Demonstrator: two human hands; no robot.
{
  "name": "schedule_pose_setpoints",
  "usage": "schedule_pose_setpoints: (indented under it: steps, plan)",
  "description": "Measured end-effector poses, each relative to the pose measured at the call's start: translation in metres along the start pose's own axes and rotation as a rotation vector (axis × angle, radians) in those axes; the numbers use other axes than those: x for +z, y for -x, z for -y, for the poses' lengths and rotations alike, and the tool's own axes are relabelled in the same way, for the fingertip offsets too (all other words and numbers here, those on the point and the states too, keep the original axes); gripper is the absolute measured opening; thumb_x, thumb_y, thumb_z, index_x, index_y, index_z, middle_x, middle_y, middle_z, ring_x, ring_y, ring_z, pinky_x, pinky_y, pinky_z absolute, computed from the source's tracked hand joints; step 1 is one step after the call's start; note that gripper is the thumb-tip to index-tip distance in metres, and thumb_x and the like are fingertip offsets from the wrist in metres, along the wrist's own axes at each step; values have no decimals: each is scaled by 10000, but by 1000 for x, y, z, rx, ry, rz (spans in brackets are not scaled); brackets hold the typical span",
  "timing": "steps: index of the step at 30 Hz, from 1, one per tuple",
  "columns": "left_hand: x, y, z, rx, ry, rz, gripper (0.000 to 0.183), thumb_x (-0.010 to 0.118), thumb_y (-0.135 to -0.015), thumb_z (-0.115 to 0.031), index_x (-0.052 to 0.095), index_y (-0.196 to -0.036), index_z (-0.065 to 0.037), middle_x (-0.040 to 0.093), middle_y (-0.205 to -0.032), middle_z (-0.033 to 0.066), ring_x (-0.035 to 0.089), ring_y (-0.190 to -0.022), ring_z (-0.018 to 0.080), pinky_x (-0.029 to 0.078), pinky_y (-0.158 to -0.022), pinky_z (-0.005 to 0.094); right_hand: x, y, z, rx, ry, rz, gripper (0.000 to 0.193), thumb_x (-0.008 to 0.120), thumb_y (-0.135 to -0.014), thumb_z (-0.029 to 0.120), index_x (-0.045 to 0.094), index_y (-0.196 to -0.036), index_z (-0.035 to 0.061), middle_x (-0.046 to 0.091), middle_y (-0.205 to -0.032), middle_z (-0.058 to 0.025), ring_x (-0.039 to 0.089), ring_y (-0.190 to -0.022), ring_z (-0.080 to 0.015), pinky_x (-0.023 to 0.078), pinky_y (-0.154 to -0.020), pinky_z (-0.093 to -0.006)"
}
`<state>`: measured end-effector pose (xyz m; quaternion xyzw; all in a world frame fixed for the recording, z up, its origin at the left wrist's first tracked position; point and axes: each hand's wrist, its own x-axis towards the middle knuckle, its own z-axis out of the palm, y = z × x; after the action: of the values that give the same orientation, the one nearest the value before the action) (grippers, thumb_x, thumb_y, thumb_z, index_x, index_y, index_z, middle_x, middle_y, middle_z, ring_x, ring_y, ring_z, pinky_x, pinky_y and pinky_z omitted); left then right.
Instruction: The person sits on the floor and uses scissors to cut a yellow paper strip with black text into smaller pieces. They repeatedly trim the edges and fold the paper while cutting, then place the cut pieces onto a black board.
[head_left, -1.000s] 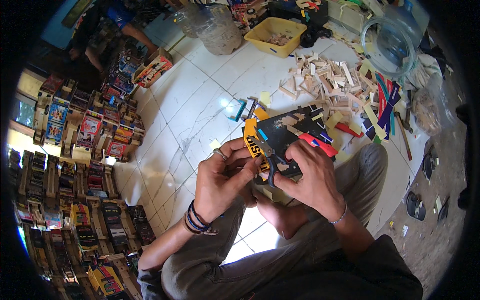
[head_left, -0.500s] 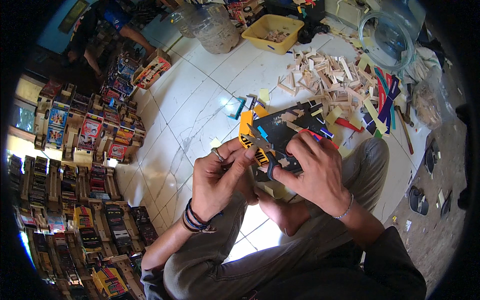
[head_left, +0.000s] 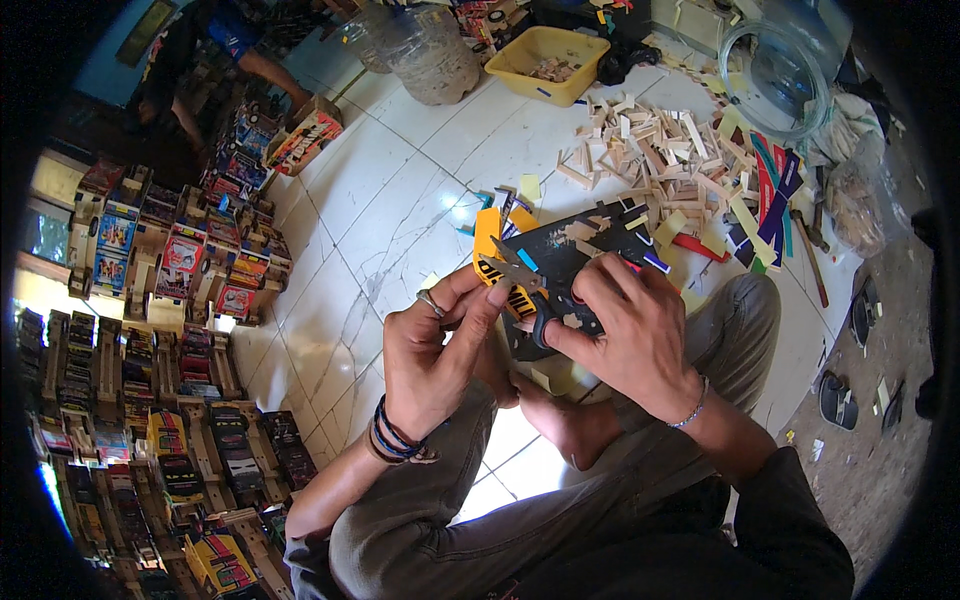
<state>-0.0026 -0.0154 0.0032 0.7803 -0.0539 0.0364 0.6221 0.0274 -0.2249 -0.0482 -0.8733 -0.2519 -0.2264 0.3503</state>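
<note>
Between the thumb and fingers of my left hand (head_left: pixel 428 350) is a yellow strip with black lettering (head_left: pixel 487 232), its upper end sticking out past my fingertips. My right hand (head_left: pixel 635 335) grips a pair of scissors (head_left: pixel 522 276) by the dark handles, thumb in one loop. The blades are parted and lie across the strip, close to my left thumb. Beneath the hands, a black board (head_left: pixel 565 245) lies on the floor, with small scraps and a light blue piece (head_left: pixel 527 261) on it.
Beyond the board lies a heap of small wooden pieces (head_left: pixel 650 150), with coloured strips (head_left: pixel 775 200) and a hammer-like tool (head_left: pixel 810 260) beside it. A yellow basin (head_left: pixel 545 65) stands farther back. Rows of wooden toy trucks (head_left: pixel 180 260) fill the left side. Another person (head_left: pixel 215 50) bends at the far left.
The yellow strip and the scissors have shifted slightly up and left together. The strip's upper end stands a little more upright. Both hands keep their grip.
</note>
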Motion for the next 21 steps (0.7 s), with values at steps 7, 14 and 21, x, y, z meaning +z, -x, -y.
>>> schedule_pose_setpoints:
  steps: [7,14,21]
  plan:
    - [0,-2,4,-20,94,-7,342,664,-1016,-89,550,-1307,47,751,-1087,135,665,-1003,99,524,-890,254,-4,-2,7,119,-126,116,403,839,-748,235,557,-979,64,561,-1023,-109,647,-819,-330,523,-709,-445]
    - [-2,-6,2,-10,190,-27,295,643,-1025,-90,538,-1270,37,731,-1111,123,675,-974,118,557,-863,272,-7,-3,10,123,-217,86,416,858,-746,175,580,-1018,27,549,-1199,-148,674,-889,-327,529,-712,-442]
    - [-6,-7,-3,-55,91,-77,241,590,-1053,-125,489,-1220,16,714,-1208,211,706,-964,172,605,-781,307,3,8,-24,356,-544,215,195,843,-789,71,700,-904,5,663,-948,-61,670,-871,-183,507,-697,-303]
